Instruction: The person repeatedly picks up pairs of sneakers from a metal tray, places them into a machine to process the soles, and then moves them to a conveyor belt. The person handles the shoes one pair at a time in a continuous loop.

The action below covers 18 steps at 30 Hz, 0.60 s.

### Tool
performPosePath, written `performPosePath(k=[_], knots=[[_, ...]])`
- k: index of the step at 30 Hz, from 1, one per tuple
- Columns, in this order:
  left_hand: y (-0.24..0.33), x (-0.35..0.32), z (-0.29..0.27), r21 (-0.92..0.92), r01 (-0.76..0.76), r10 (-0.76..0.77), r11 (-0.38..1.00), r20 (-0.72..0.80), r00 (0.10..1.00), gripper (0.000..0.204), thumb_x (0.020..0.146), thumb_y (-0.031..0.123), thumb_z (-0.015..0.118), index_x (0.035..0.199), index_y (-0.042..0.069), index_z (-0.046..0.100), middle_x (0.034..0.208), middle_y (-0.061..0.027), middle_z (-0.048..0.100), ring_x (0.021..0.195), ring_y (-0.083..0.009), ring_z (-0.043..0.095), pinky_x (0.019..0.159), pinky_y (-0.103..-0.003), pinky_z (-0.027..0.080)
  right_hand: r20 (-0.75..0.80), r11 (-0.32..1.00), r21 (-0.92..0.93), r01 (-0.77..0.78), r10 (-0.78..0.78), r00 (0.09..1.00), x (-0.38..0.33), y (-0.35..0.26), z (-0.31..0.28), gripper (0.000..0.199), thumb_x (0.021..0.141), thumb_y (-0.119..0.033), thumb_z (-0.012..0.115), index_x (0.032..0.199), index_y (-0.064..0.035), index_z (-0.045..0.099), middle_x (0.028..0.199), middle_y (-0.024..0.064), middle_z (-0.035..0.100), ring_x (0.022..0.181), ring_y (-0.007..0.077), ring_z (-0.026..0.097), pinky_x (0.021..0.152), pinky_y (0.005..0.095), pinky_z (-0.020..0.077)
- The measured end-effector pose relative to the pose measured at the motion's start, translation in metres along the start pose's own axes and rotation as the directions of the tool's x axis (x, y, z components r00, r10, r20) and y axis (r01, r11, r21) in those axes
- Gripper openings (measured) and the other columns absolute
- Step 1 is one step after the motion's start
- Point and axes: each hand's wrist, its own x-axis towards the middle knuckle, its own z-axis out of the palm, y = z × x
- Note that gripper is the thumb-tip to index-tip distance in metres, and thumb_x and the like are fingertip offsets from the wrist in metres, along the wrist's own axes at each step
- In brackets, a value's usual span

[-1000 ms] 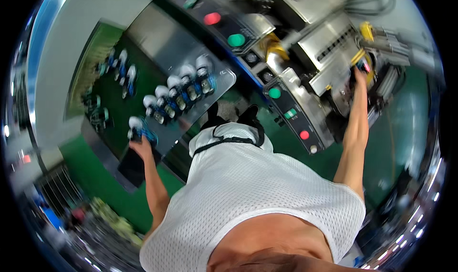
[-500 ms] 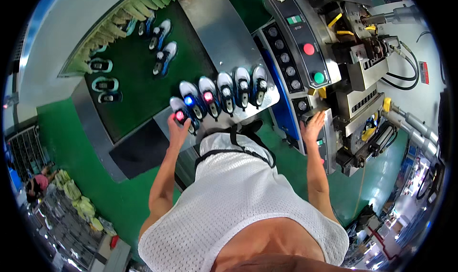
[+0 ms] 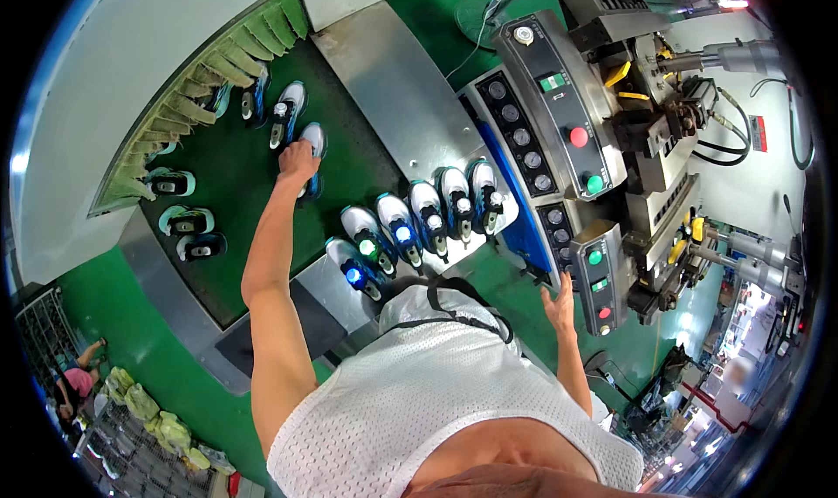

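Note:
My left hand (image 3: 299,161) reaches out over the green conveyor belt (image 3: 253,275), its fingers closed on a sneaker (image 3: 313,137) with a white toe and dark blue sides. Just beyond it, another sneaker (image 3: 288,105) with a white toe lies on the belt. Nearer my body, several similar sneakers (image 3: 391,210) stand side by side in a row on the metal table edge; the leftmost sneaker (image 3: 339,252) shows a blue light and its neighbour a green one. My right hand (image 3: 559,304) hovers empty beside the machine's lower control box (image 3: 597,275), fingers apart.
The press machine (image 3: 559,105) with gauges and red and green buttons fills the right side. Fabric strips (image 3: 244,53) hang at a tunnel opening, with more shoes (image 3: 185,221) at the belt's left. Far lower left, another person (image 3: 77,380) is near yellowish bags (image 3: 170,428).
My left hand has left the leftmost sneaker in the row and moved forward onto a sneaker on the belt. My right hand has come down off the control box. The sneaker lights changed colour.

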Motion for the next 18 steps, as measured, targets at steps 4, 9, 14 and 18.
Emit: performPosePath(k=[4, 9, 14, 18], knots=[[0.054, -0.072, -0.055, -0.212, -0.102, 0.079, 0.972, -0.115, 0.990, 0.045, 0.076, 0.024, 0.074, 0.112, 0.001, 0.060, 0.112, -0.0210, 0.065, 0.102, -0.0385, 0.063, 0.087, -0.046, 0.052, 0.184, 0.820, 0.497, -0.283, 0.219, 0.958, 0.031, -0.077, 0.000, 0.067, 0.088, -0.022, 0.068, 0.140, 0.0071, 0.037, 0.140, 0.0285, 0.044, 0.129, 0.0337, 0.048, 0.103, 0.0415, 0.0428], [0.192, -0.216, -0.134, -0.887, -0.280, 0.252, 0.367, -0.195, 0.948, 0.054, 0.073, 0.006, 0.075, 0.123, -0.001, 0.057, 0.107, -0.0074, 0.067, 0.099, -0.0176, 0.063, 0.090, -0.033, 0.049, 0.424, 0.501, 0.809, -0.306, -0.139, 0.895, 0.081, -0.200, -0.039, 0.044, 0.097, -0.029, 0.056, 0.128, 0.0031, 0.055, 0.120, 0.0126, 0.062, 0.108, 0.0208, 0.060, 0.094, 0.0333, 0.0474], [0.293, -0.248, -0.131, -0.911, -0.360, 0.662, 0.203, -0.143, 0.736, 0.061, 0.068, 0.002, 0.081, 0.124, -0.002, 0.057, 0.122, -0.0116, 0.062, 0.111, -0.0191, 0.059, 0.097, -0.035, 0.046, 0.467, -0.023, 0.766, -0.642, -0.665, 0.582, 0.080, -0.220, -0.081, 0.042, 0.093, -0.033, 0.062, 0.120, -0.0011, 0.060, 0.109, 0.0137, 0.068, 0.092, 0.0214, 0.067, 0.083, 0.0355, 0.0563], [0.396, -0.257, -0.148, -0.924, -0.320, 0.627, 0.208, -0.125, 0.769, 0.046, 0.088, 0.003, 0.066, 0.131, -0.005, 0.051, 0.124, -0.0114, 0.060, 0.109, -0.0197, 0.059, 0.096, -0.032, 0.047, 0.163, -0.495, 0.629, -0.599, -0.669, 0.725, 0.087, -0.159, -0.076, 0.057, 0.094, -0.051, 0.056, 0.120, -0.0004, 0.061, 0.111, 0.0116, 0.068, 0.098, 0.0203, 0.066, 0.085, 0.0359, 0.0560]])
